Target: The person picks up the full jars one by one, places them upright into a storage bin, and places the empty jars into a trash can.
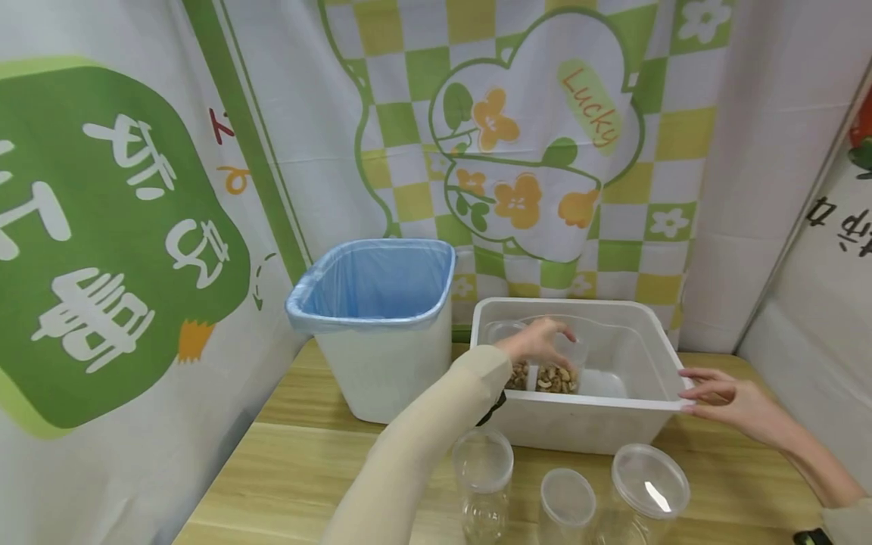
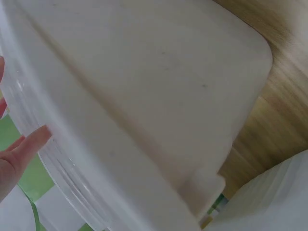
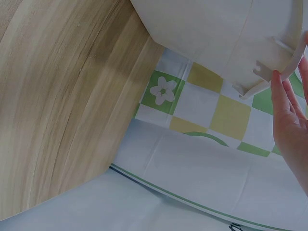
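In the head view my left hand (image 1: 541, 341) reaches into a white plastic tub (image 1: 575, 425). Its thumb and fingers curve around a clear plastic jar (image 1: 577, 356) with nuts (image 1: 557, 380) at the bottom. Another clear jar holding nuts (image 1: 518, 376) stands to its left, partly behind the wrist. From the left wrist view, the thumb (image 2: 33, 142) lies at the clear plastic beside the tub's rim. My right hand (image 1: 732, 401) holds the tub's right rim between thumb and fingers, and the right wrist view shows this hand (image 3: 291, 113) at the rim's edge too.
Three lidded clear jars, a left one (image 1: 484, 473), a middle one (image 1: 568, 499) and a right one (image 1: 650, 484), stand before the tub on the wooden table (image 1: 279, 469). A bin (image 1: 388, 371) with a blue liner (image 1: 381, 284) stands left. A patterned cloth (image 1: 422, 129) hangs behind.
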Tool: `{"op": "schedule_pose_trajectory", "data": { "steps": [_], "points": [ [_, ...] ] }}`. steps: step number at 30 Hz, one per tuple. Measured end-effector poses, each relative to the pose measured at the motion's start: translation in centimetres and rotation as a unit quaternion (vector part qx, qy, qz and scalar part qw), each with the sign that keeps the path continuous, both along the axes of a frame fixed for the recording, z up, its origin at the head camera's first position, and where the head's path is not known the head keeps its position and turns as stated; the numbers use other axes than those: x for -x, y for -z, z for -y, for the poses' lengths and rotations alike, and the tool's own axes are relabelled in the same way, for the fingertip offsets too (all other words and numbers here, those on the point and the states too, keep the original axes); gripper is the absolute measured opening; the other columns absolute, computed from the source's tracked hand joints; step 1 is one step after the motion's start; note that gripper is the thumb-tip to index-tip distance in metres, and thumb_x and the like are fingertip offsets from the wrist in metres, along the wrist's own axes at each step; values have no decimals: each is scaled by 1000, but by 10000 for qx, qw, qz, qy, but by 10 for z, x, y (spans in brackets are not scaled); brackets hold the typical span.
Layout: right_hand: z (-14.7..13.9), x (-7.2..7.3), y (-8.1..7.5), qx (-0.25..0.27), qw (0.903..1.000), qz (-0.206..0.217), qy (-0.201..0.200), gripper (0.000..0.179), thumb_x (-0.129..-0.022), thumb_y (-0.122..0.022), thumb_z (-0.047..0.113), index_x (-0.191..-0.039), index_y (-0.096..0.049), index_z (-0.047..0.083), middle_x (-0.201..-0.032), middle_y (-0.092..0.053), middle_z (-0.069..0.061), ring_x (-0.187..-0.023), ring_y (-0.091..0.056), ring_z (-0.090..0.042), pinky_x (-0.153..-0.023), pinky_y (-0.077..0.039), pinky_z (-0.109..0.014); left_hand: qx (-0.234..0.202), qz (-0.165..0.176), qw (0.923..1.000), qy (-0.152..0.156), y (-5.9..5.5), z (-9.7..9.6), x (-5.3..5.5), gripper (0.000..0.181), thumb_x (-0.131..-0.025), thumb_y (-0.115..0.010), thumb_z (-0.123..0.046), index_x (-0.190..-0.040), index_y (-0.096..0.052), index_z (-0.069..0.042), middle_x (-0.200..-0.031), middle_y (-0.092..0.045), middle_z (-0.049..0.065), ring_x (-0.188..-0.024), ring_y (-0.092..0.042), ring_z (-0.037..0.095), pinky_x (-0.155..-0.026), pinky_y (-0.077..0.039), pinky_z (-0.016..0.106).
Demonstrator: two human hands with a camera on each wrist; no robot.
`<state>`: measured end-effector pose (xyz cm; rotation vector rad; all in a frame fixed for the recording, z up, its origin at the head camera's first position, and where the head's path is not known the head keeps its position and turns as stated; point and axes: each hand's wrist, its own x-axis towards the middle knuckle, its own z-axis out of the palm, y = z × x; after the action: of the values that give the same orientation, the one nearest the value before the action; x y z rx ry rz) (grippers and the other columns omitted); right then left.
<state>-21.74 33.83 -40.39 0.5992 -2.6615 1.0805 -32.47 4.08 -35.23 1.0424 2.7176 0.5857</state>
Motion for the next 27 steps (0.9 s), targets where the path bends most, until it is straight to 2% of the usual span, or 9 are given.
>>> {"op": "schedule_pose_trajectory", "data": {
  "steps": [4, 9, 13, 15, 21, 25, 27],
  "points": [
    [0, 2, 0, -16, 9999, -65, -85, 16, -72, -72, 12, -87, -69, 6, -110, -48, 30, -94, -41, 18, -70, -37, -6, 309, -45, 9995, 76, -2, 0, 0, 49, -73, -72, -23, -117, -56, -10, -124, -52, 5, -116, -45, 17, -94, -34, 17],
    [1, 6, 0, -79, 9993, -229, -281, 15, -70, -73, 9, -84, -70, 7, -108, -50, 29, -94, -41, 18, -68, -39, -8, 560, -43, 9984, -69, -11, -1, -1, 42, -77, -69, -20, -117, -58, -11, -125, -52, 2, -118, -44, 16, -95, -34, 19],
    [4, 7, -5, -35, 9991, -114, -404, 15, -70, -72, 8, -84, -69, 4, -107, -46, 32, -90, -44, 17, -68, -41, -8, 423, 33, 9989, -188, -22, 5, -4, 37, -80, -65, -19, -116, -59, -12, -123, -53, 2, -117, -45, 17, -95, -36, 23],
    [5, 7, -7, 54, 9987, -63, -494, 15, -70, -71, 5, -84, -68, 1, -106, -45, 33, -88, -48, 14, -68, -43, -8, 319, 116, 9993, -149, -29, 9, -7, 37, -81, -63, -21, -116, -58, -12, -123, -53, 3, -115, -47, 18, -93, -38, 23],
    [6, 1, -13, 181, 9972, -403, -600, 19, -70, -70, -1, -88, -65, -3, -100, -51, 31, -89, -46, 18, -70, -40, -2, -72, 354, 9993, 85, -58, 24, -25, 37, -85, -59, -24, -120, -55, -14, -124, -52, 4, -110, -50, 16, -87, -41, 21],
    [8, -5, -18, 126, 9973, -548, -464, 21, -74, -66, -1, -94, -63, -4, -98, -55, 26, -91, -44, 18, -72, -37, 0, -337, 276, 9989, 175, -76, 37, -38, 39, -86, -58, -26, -122, -53, -14, -120, -55, 5, -108, -52, 15, -85, -42, 19],
    [11, -10, -21, 25, 9980, -535, -329, 22, -75, -66, 1, -96, -63, -3, -98, -54, 26, -91, -44, 18, -73, -37, -1, -510, 128, 9985, 165, -83, 44, -45, 40, -86, -57, -27, -123, -53, -14, -119, -56, 6, -106, -54, 16, -85, -43, 19]
  ]
}}
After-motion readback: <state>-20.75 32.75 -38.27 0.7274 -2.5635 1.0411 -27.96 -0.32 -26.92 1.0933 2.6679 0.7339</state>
